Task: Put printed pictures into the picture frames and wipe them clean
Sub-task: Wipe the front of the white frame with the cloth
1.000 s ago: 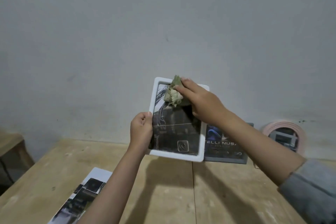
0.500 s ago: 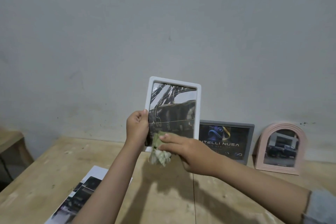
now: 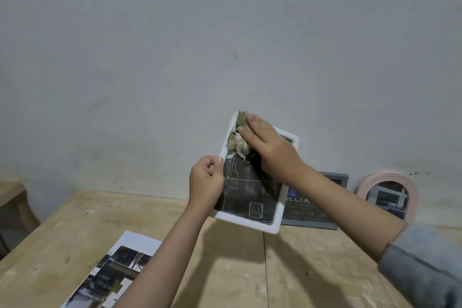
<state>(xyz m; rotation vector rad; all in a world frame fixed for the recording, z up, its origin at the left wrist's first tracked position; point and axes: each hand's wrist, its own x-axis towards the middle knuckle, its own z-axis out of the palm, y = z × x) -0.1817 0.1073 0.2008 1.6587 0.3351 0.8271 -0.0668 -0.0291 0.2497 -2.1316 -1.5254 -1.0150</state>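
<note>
My left hand (image 3: 206,181) grips the left edge of a white picture frame (image 3: 250,222), held tilted in the air above the table. A dark printed picture (image 3: 246,195) fills the frame. My right hand (image 3: 268,147) presses a crumpled greenish cloth (image 3: 237,140) against the frame's upper left corner. The hand and cloth hide the top of the picture.
A grey frame (image 3: 322,210) and a pink arched frame (image 3: 390,192), both with pictures in them, lean on the wall at the back right. A sheet of printed pictures (image 3: 117,270) lies on the wooden table (image 3: 300,270) at lower left. A wooden stool (image 3: 12,197) stands at far left.
My right hand has carried the cloth from the frame's bottom edge up to its top left corner. The frame has tilted to the right, and now covers part of the grey frame.
</note>
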